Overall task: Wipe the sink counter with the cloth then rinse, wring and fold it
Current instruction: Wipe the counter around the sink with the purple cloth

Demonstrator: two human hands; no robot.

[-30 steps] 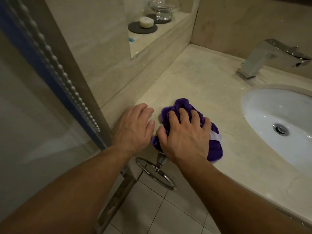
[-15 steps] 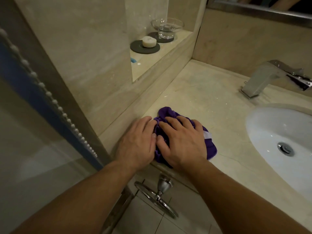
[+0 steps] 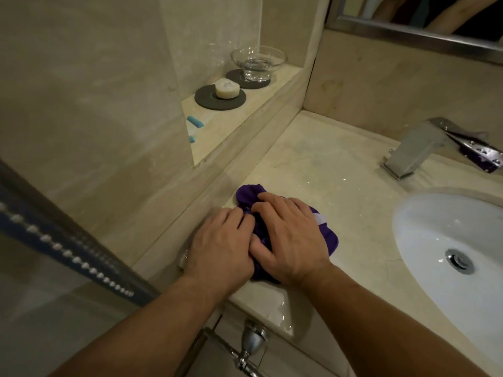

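A bunched purple cloth (image 3: 246, 195) with a white tag lies on the beige marble counter (image 3: 326, 170), near its front left corner by the wall ledge. My right hand (image 3: 291, 235) lies on top of the cloth, fingers curved over the bunch and thumb tucked against its near side. Flat on the counter just left of it is my left hand (image 3: 220, 246), its fingertips touching the cloth's left edge. Most of the cloth is hidden under my right hand.
A white oval sink (image 3: 435, 240) with a drain sits to the right, and a chrome faucet (image 3: 416, 148) stands behind it. The wall ledge holds a soap bar (image 3: 227, 88) and a glass dish (image 3: 258, 61). A towel ring (image 3: 250, 346) hangs below the counter edge. A glass door (image 3: 68, 248) stands at left.
The cloth and my right hand slid left toward the wall ledge. My left hand, apart from the cloth before, now touches its edge. The view tilted upward.
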